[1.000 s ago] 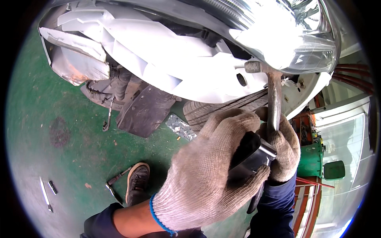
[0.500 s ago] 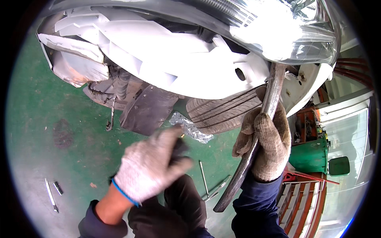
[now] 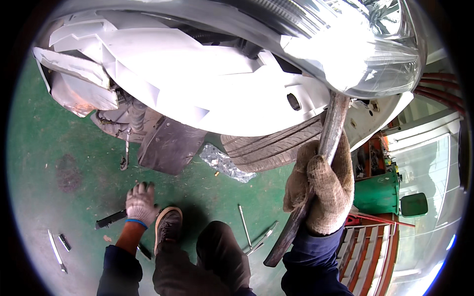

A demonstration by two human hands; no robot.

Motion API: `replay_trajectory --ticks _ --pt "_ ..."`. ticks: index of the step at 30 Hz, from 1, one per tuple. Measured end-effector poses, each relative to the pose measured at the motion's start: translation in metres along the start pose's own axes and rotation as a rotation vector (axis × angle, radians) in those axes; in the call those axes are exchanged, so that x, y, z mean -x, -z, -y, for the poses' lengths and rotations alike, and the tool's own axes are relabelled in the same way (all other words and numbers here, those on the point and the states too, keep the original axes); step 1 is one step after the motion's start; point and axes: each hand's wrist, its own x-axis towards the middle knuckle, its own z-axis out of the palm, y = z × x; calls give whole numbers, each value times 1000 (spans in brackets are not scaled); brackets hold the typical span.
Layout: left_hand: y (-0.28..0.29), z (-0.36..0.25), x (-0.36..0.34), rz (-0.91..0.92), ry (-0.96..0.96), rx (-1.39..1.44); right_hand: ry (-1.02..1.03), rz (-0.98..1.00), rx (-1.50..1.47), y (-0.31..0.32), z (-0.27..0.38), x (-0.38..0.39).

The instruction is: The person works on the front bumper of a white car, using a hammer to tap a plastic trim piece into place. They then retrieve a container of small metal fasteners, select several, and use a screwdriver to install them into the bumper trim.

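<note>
My right hand (image 3: pixel 326 187), in a knitted work glove, is wrapped round the long, worn metal handle of a hammer (image 3: pixel 332 129); its top end meets the underside of the headlight (image 3: pixel 395 64), beside the white bumper panel (image 3: pixel 217 98), with the head not visible. My left hand (image 3: pixel 140 202), gloved with a blue cuff, is low over the green floor, fingers apart, beside a black tool (image 3: pixel 111 220); I cannot tell whether it touches it.
A tyre (image 3: pixel 269 145), a dark plastic liner (image 3: pixel 168 145) and a crumpled plastic bag (image 3: pixel 224 163) sit below the panel. Metal tools (image 3: pixel 57 249) lie on the floor (image 3: pixel 74 202) around my shoe (image 3: pixel 168 227). At the right are a green bin (image 3: pixel 375 192) and orange racks (image 3: pixel 370 256).
My left hand has moved down and left from the hammer, letting go of the dark object it held. My right hand stays on the handle, whose head has gone from sight at the headlight.
</note>
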Motion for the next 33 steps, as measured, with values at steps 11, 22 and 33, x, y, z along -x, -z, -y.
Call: replay_trajectory --ticks 11,22,33 --pt "250 -160 64 354 -640 1253 -72 -92 -108 -20 6 9" --pt "245 -148 118 49 -346 1173 -76 35 -726 -42 -21 -6" --pt "250 -133 109 77 -422 983 -172 79 -758 -47 -35 28"
